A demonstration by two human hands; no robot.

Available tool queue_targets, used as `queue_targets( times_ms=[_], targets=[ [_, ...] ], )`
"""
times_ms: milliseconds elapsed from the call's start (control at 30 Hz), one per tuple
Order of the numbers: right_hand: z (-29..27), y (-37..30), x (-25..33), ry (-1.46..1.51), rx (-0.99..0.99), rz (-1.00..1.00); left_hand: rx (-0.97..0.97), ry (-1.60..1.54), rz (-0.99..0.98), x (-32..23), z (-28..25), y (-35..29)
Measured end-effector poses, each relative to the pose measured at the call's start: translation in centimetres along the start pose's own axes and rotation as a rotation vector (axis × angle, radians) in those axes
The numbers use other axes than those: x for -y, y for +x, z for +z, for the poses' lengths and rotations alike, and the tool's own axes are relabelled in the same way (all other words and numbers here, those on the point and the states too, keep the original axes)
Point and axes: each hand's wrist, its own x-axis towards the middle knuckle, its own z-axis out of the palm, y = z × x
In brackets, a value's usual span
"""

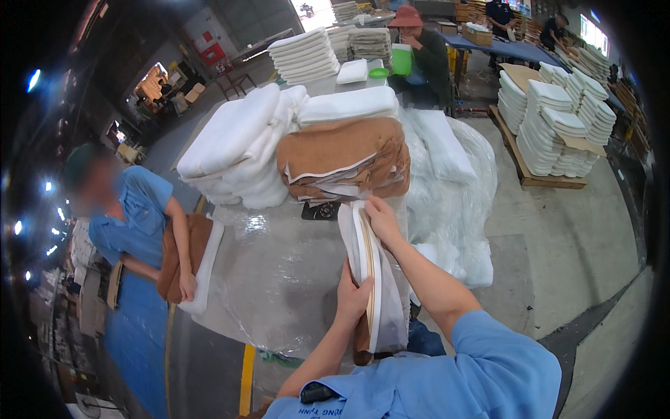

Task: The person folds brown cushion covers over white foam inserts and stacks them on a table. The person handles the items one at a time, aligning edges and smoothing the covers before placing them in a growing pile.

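Note:
A white fabric cover with a gold-coloured zipper strip and a brown patch at its lower end (pixel 388 318) stands on edge before me at the table's near right side. My left hand (pixel 354 293) is closed around its left side, about halfway along. My right hand (pixel 382 220) pinches its far end, beside the zipper strip. What lies inside the cover, if anything, I cannot make out. Just beyond my right hand is a stack of folded brown covers (pixel 342 157). A small black object (pixel 320 210) lies at the foot of that stack.
Thick white pads (pixel 230 136) are piled at the table's far left. Plastic-wrapped white padding (pixel 447 202) bulges along the right side. At left a co-worker (pixel 139 216) handles a brown cover (pixel 184 251) over a white pad. A loaded pallet (pixel 541 178) stands farther right.

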Motion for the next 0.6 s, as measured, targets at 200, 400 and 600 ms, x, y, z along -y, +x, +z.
queue_targets(
  times_ms=[200,400,600],
  targets=[
    [-0.6,1.7,0.3,-0.376,0.180,-0.081,-0.005,0.021,0.032,1.6,-0.1,2.0],
    [-0.4,3.8,1.3,-0.560,0.290,-0.159,-0.051,0.532,0.219,1.4,-0.5,9.1],
    [0.0,3.8,1.5,-0.646,0.230,-0.432,-0.058,0.612,0.184,2.0,0.4,8.9]
  ],
)
